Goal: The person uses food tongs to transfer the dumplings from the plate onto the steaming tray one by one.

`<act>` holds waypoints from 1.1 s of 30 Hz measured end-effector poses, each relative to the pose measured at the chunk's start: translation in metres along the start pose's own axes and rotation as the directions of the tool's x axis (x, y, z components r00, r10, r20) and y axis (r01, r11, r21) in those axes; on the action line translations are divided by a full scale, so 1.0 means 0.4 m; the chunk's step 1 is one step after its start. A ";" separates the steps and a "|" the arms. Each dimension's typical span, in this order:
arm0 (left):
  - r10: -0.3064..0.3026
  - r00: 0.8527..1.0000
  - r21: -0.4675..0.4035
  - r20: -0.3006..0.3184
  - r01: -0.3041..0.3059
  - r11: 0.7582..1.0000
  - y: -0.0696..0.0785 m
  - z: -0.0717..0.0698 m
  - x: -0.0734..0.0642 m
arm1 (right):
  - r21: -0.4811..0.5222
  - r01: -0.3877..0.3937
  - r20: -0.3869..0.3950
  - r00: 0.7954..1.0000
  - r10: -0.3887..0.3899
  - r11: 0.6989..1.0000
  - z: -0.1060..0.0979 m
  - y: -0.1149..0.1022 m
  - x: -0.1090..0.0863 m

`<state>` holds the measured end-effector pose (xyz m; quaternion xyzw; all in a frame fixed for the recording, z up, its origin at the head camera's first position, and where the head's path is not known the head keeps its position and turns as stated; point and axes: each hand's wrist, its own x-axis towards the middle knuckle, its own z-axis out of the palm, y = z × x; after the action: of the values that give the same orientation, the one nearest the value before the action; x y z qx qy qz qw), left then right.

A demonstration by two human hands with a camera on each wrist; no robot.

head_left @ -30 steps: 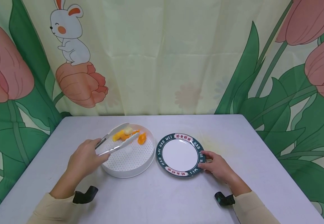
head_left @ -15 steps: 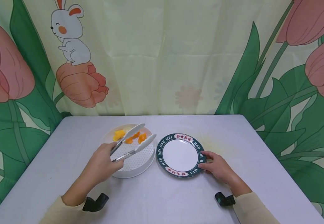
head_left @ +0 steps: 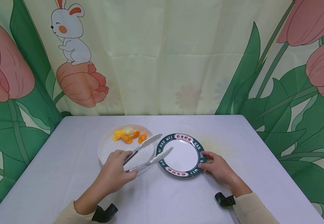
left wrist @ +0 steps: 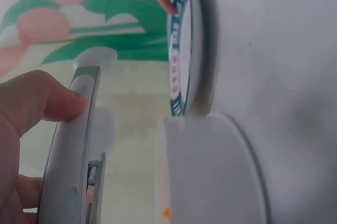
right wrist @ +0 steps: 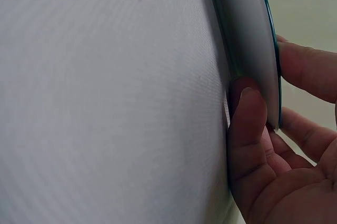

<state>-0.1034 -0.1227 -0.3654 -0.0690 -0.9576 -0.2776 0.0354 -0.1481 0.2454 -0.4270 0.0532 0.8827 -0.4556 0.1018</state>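
My left hand point(head_left: 112, 172) holds a pair of metal tongs point(head_left: 150, 140) with pale tips. The tongs' arms stand apart with nothing between them, and their tips hover around the left rim of a plate. That plate point(head_left: 180, 155) is white with a dark green lettered rim. My right hand point(head_left: 216, 165) grips the plate's right edge; in the right wrist view its fingers lie on both sides of the rim point(right wrist: 271, 29). Left of the plate is a round white dish point(head_left: 110, 149) with a dotted floor, partly hidden by the left hand. Yellow and orange food pieces point(head_left: 127, 139) lie at its back.
Both dishes stand on a white-covered table point(head_left: 223, 133), almost touching one another. A curtain point(head_left: 162, 62) with printed tulips and a rabbit hangs behind the table. Each wrist carries a small black device point(head_left: 105, 213).
My left hand has carried the tongs rightward and toward me, from above the food pieces to the plate's left rim. The food remains in the dish. My right hand and the plate stay put.
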 end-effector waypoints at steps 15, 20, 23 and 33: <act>0.047 0.994 -0.031 0.103 -0.044 0.999 0.021 0.086 -0.038 | 0.014 -0.001 0.017 1.000 0.000 1.000 -0.002 0.001 0.001; 0.059 0.992 -0.002 0.109 -0.060 0.998 0.015 0.100 -0.045 | 0.005 0.007 0.017 1.000 -0.007 1.000 -0.003 0.000 0.004; 0.060 0.993 0.017 0.103 -0.062 0.998 0.014 0.107 -0.048 | -0.003 0.015 0.017 1.000 -0.015 1.000 -0.005 -0.002 0.005; 0.084 0.994 0.068 0.074 -0.089 0.994 0.010 0.125 -0.063 | 0.000 0.014 0.019 1.000 -0.014 1.000 -0.004 0.000 0.005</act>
<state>-0.0795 -0.0956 -0.4081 -0.1189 -0.9637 -0.2387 0.0159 -0.1504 0.2466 -0.4267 0.0425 0.8820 -0.4569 0.1072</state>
